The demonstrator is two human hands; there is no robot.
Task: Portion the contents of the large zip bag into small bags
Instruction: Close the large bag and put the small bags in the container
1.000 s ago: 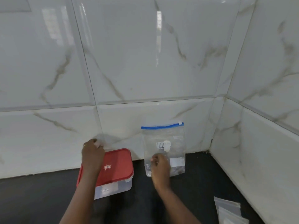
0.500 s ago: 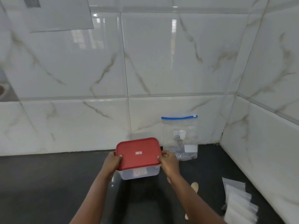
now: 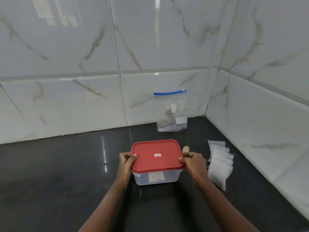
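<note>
Your left hand (image 3: 125, 162) and right hand (image 3: 194, 162) clasp opposite short sides of the red-lidded container (image 3: 156, 160) mid-counter; the large zip bag (image 3: 170, 111) stands upright against the counter's back edge, ahead and rightward, nearer your right hand, small bags (image 3: 219, 164) along the right edge.

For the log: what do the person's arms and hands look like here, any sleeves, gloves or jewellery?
Both forearms are bare as far as the frame shows; no sleeve enters the view. The left hand and right hand have no gloves. No watch or bracelet shows at either wrist. Any ring is too small to tell. Fingernails look short and unpainted.
</note>
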